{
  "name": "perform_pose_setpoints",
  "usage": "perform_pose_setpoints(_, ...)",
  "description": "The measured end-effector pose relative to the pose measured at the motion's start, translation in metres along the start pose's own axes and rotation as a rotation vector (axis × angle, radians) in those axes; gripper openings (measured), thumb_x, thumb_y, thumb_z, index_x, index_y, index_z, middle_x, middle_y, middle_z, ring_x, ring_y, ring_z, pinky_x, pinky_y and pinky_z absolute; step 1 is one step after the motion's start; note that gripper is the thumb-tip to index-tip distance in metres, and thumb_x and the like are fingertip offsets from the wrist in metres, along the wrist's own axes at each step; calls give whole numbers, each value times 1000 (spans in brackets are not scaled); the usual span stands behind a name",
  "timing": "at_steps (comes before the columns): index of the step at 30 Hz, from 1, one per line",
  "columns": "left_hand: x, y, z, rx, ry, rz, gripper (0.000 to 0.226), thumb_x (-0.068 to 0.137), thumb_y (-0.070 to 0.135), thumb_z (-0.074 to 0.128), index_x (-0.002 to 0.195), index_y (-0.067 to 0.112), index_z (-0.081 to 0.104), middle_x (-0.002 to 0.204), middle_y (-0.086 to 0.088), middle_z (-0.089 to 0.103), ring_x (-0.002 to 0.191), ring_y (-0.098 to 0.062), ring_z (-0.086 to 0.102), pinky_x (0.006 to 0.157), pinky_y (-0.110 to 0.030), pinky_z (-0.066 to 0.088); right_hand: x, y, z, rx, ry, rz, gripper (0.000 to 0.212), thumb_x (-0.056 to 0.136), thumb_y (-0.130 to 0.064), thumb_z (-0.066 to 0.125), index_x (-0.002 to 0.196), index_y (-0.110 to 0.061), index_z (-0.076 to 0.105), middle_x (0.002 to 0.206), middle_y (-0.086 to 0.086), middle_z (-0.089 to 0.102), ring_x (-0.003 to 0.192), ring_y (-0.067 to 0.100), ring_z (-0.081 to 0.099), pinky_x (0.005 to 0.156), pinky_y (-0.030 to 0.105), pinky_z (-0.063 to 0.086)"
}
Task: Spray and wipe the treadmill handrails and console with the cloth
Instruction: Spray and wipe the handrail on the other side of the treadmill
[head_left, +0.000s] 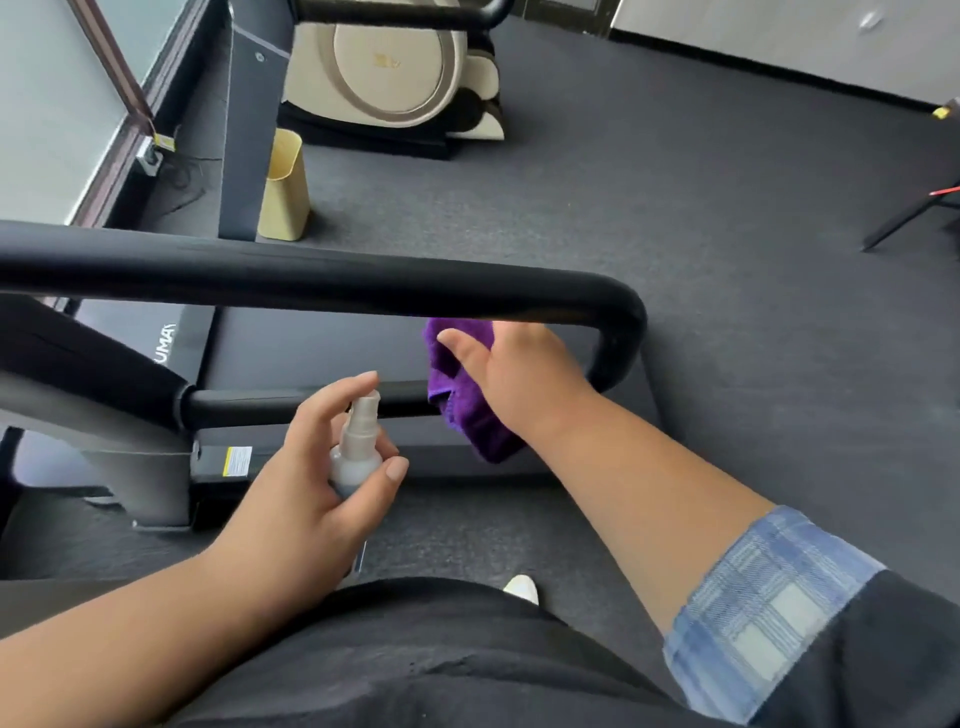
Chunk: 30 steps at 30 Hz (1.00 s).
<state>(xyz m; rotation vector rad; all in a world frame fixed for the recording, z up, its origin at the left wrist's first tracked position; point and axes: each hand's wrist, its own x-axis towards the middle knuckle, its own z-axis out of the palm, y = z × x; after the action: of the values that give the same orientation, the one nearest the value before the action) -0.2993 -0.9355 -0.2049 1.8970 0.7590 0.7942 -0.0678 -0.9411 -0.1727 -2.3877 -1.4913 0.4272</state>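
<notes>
Step in hand, by judgement: spray-and-wipe on handrail.
Left hand grips spray bottle, forefinger on nozzle, aimed at lower bar just ahead.
Right hand clutches purple cloth, just under rail bend.
Next: press nozzle, run cloth along bar.
Console not in view.

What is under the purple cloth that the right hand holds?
The purple cloth, gripped by the right hand, drapes over the thin black bar. The bar's stretch beneath it is hidden, and so are the fingers.
</notes>
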Motion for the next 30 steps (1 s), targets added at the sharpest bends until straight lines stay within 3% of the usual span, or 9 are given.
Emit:
perform_pose_setpoints(2, 0, 0, 1, -5, 4, -16, 65, 89, 42, 62, 139, 60, 27, 99, 15, 63, 77, -12, 63, 68, -9, 47, -1, 14, -8, -95, 20, -80, 61, 94, -65, 44, 118, -12, 60, 108, 13, 69, 103, 33, 62, 83, 36, 44)
perform_pose_setpoints(4, -1, 1, 1, -8, 4, -26, 65, 87, 43, 61, 139, 61, 27, 98, 15, 63, 77, -11, 63, 68, -6, 45, 0, 26, -10, -121, -75, -194, 53, 95, -60, 48, 131, -20, 56, 122, 5, 66, 113, 29, 59, 92, 39, 44)
perform_pose_setpoints(6, -4, 2, 0, -15, 2, -23, 65, 88, 44, 61, 140, 60, 27, 98, 13, 64, 76, -14, 63, 67, -9, 46, -2, 33, -2, -193, -142, -300, 53, 92, -63, 51, 132, -28, 53, 130, -4, 62, 116, 24, 58, 95, 39, 45)
perform_pose_setpoints(10, -12, 2, -6, -12, 42, -38, 64, 89, 42, 61, 139, 61, 27, 97, 12, 64, 76, -15, 62, 68, -12, 47, -7, 29, 26, -363, -107, -356, 78, 75, -85, 48, 136, -35, 47, 137, -4, 57, 113, 25, 61, 90, 43, 53)
perform_pose_setpoints(15, -25, 1, -16, -4, 110, -88, 70, 91, 25, 65, 139, 60, 29, 94, 13, 63, 68, -14, 60, 60, -9, 47, 2, 19, 42, -390, -85, -396, 82, 78, -83, 50, 142, -32, 45, 141, -5, 55, 118, 25, 58, 94, 42, 51)
perform_pose_setpoints(24, -58, 0, -38, -16, 234, -213, 61, 88, 38, 62, 135, 63, 34, 94, 12, 64, 68, -10, 60, 66, -13, 48, 16, -99, 109, -421, -158, -611, 74, 87, -70, 55, 139, -20, 41, 125, 5, 58, 108, 30, 58, 84, 43, 51)
perform_pose_setpoints(26, -66, -2, -45, 1, 253, -238, 60, 87, 38, 62, 134, 63, 34, 92, 13, 64, 67, -10, 60, 66, -12, 48, 20, -128, 126, -427, -187, -678, 66, 91, -57, 56, 141, -18, 38, 128, 8, 56, 118, 34, 51, 94, 46, 47)
perform_pose_setpoints(28, -72, -3, -50, 14, 263, -257, 60, 87, 38, 62, 134, 64, 33, 92, 13, 64, 67, -9, 61, 66, -10, 47, 23, -150, 138, -418, -242, -692, 65, 94, -49, 55, 146, -16, 33, 138, 13, 52, 139, 44, 34, 111, 57, 34)
perform_pose_setpoints(30, -76, -5, -55, 13, 261, -272, 61, 88, 39, 62, 135, 64, 32, 94, 14, 63, 68, -8, 61, 67, -10, 47, 24, -160, 142, -404, -266, -678, 61, 93, -50, 55, 141, -16, 40, 134, 12, 53, 143, 45, 30, 113, 58, 31)
